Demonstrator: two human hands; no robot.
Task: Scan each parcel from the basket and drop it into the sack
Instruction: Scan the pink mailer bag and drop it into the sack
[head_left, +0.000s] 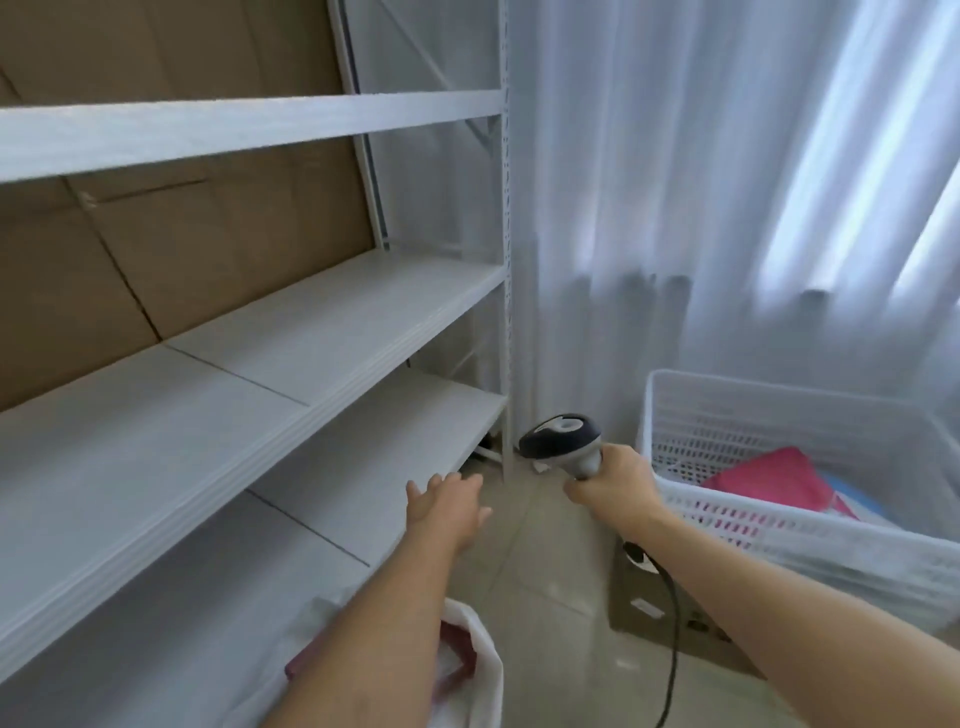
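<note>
My right hand (610, 486) grips the handle of a grey and black barcode scanner (563, 441), whose cable (672, 654) trails down under my forearm. My left hand (447, 506) is stretched forward over the floor with its fingers spread and nothing in it. The white plastic basket (779, 525) stands at the right, just right of my right hand, and holds a pink parcel (774, 480) and a blue one (852, 499). The white sack (480, 660) lies open at the bottom centre under my left forearm, with a dark red parcel (460, 654) inside it.
A white metal shelving unit (260, 358) with bare boards fills the left side, backed by brown cardboard (182, 244). White curtains (701, 208) hang behind. A cardboard box (660, 613) sits under the basket on the tiled floor (545, 571).
</note>
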